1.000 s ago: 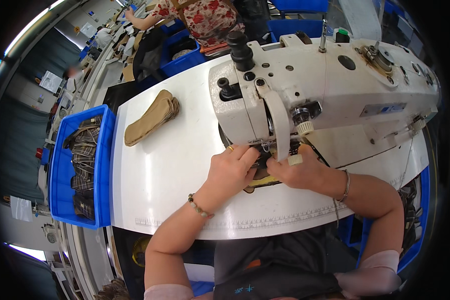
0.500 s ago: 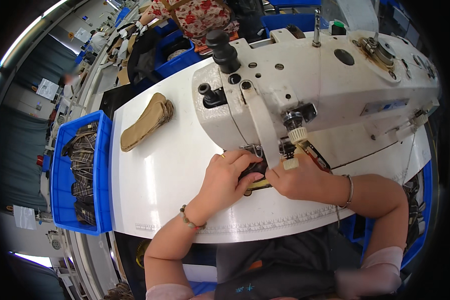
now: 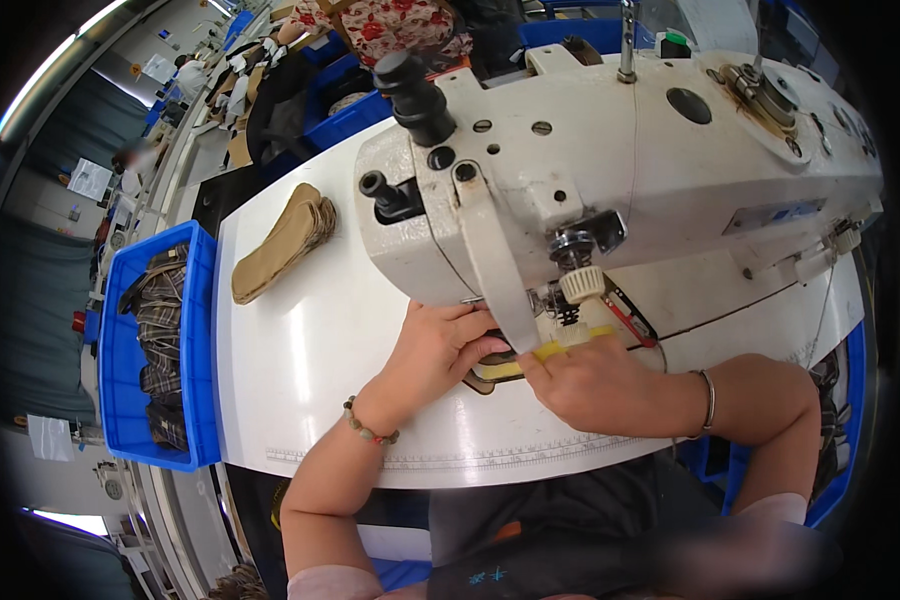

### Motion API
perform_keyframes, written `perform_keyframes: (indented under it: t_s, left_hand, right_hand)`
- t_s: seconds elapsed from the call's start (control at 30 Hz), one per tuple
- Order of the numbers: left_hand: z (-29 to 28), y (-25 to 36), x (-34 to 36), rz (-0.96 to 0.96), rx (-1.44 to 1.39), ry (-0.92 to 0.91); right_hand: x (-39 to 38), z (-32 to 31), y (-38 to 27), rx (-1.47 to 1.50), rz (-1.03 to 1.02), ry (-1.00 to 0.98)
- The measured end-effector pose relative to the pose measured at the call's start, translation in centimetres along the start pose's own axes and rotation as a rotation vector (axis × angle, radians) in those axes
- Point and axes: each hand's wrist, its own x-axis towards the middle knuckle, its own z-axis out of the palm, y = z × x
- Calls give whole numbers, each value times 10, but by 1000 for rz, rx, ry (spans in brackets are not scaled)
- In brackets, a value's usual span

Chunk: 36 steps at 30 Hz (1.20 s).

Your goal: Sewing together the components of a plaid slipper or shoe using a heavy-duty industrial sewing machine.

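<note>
My left hand (image 3: pixel 435 350) is closed at the needle area of a white sewing machine (image 3: pixel 660 150), thumb and fingers pinching a dark workpiece with a yellow strip (image 3: pixel 500 371). A tan edge (image 3: pixel 479 385) shows beneath it. To the right, my right hand (image 3: pixel 605 385) is closed around the same workpiece, fingers curled down; yellow shows above its knuckles. The machine's parts and my fingers hide much of the work, so its full shape cannot be made out. At the left of the white table (image 3: pixel 320 390) lies a stack of tan sole-shaped pieces (image 3: pixel 282 245).
A blue bin (image 3: pixel 202 370) with plaid fabric pieces (image 3: pixel 160 335) stands along the table's left edge. A red-and-black tool (image 3: pixel 630 312) lies right of the needle area. Another blue bin (image 3: pixel 345 120) sits behind the table. A ruler scale (image 3: pixel 420 460) runs along the front edge.
My right hand has come slightly down and toward me, and more yellow now shows around it. My left hand keeps its pinch near the needle. The view has shifted a little.
</note>
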Motion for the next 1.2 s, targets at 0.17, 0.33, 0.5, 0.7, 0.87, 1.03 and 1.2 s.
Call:
perform_keyframes:
  t_s: [0.17,0.33,0.5,0.7,0.87,1.03,1.2]
  left_hand:
    - [-5,11,7,104,91,12]
    - [1,6,6,70,27,48]
    - [-2,12,6,48,106,3]
    - [-4,-1,11,21,18,20]
    - [0,-14,13,-40,-93,90]
    - [-2,-7,21,-168,-219,115]
    - [-1,-14,23,-264,-276,108]
  right_hand:
    - [1,-1,0,-32,5,-19]
    - [4,0,-2,-36,-16,16]
    - [7,0,-2,-16,18,33]
    - [13,8,4,-201,48,35]
    - [13,21,17,-214,30,48]
    - [10,33,27,-270,-1,15]
    - [10,39,44,-308,10,158]
